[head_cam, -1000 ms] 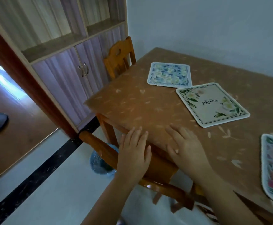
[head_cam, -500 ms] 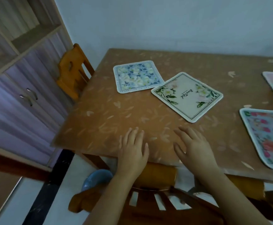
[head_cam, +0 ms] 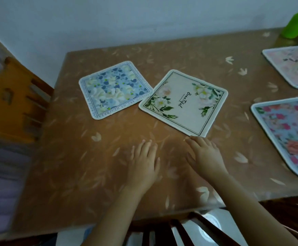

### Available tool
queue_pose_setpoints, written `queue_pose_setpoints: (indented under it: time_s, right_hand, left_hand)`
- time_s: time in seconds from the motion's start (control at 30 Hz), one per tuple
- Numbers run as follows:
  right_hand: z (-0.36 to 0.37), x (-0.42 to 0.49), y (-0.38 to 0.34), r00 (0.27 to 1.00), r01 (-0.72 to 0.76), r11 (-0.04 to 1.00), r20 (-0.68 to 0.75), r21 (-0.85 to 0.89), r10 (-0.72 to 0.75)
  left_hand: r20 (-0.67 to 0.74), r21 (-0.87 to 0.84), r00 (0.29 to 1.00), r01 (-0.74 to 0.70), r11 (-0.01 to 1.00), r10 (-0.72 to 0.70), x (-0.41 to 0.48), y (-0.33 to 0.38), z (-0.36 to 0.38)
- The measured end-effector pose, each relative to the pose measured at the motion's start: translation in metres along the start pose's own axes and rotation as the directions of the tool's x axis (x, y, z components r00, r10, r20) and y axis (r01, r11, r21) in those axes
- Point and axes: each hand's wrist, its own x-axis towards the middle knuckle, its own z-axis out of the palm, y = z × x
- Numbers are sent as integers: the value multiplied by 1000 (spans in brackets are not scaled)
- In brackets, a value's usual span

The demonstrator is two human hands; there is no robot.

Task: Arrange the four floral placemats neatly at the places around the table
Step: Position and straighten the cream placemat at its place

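Note:
Four floral placemats lie on the brown table [head_cam: 95,174]. A blue-and-white mat [head_cam: 115,89] sits at the back left, askew. Beside it lies a cream mat with green leaves and script [head_cam: 183,102], turned like a diamond. A pink-and-blue rose mat [head_cam: 290,132] lies at the right edge, and a pale pink mat [head_cam: 293,65] behind it. My left hand [head_cam: 144,162] rests flat on the bare table, fingers apart. My right hand [head_cam: 205,155] is flat too, its fingertips just short of the cream mat's near corner.
A light wooden chair [head_cam: 15,102] stands at the table's left side. A dark chair back [head_cam: 189,229] is under my arms at the near edge. A green leaf [head_cam: 295,25] hangs at the back right corner. A wall runs behind the table.
The view swung right and over the table. Both hands slid forward from the near edge onto the tabletop, the right one reaching close to the cream mat.

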Motion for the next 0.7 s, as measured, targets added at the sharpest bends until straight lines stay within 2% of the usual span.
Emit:
queue_pose_setpoints:
  time_s: [0.2,0.57,0.7]
  right_hand:
    - [27,39,16,993,-97,993,-55,68,101]
    - [67,101,36,991,-105,972,-65,209,121]
    - [80,114,35,991,-79,978,-96,194,98]
  left_hand:
    - [56,-11,997,-46,999,46,53,-13,35]
    - [-33,-10,976,-215,977,215,133,-16,75]
    - [-35,-14,965,-259,966,258,150,-23,85]
